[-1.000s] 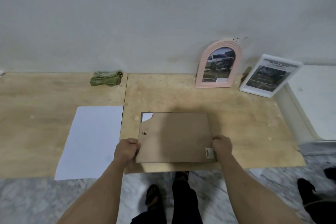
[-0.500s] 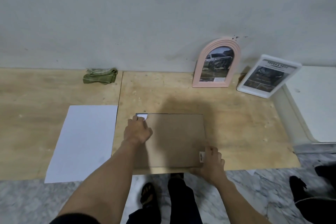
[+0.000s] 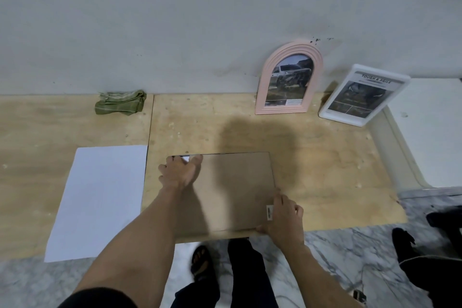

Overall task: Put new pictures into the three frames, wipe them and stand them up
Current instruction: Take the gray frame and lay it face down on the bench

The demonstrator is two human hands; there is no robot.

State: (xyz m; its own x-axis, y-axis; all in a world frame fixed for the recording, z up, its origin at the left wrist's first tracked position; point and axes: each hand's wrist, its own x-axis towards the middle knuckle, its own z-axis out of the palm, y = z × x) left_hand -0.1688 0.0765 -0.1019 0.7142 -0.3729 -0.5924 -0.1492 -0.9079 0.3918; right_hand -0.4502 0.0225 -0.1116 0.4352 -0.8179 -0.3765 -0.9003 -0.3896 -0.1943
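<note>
A rectangular frame lies face down on the plywood table (image 3: 325, 162), showing its brown backing board (image 3: 235, 187). My left hand (image 3: 181, 171) rests on the board's far left corner, fingertips at a cut-out where white paper shows. My right hand (image 3: 282, 215) holds the near right corner, beside a small sticker. A pink arched frame (image 3: 290, 77) with a car picture stands against the wall. A white frame (image 3: 362, 95) with a printed picture leans to its right. A folded green cloth (image 3: 121, 105) lies by the wall.
A white sheet of paper (image 3: 100, 200) lies flat on the table, left of the face-down frame. A white counter (image 3: 430, 127) adjoins the table's right end. Marble floor, my legs and sandalled feet show below the table's near edge.
My left hand left the board's near left edge and reached to its far left corner. My right hand slid down to the near right corner. The board now lies flat.
</note>
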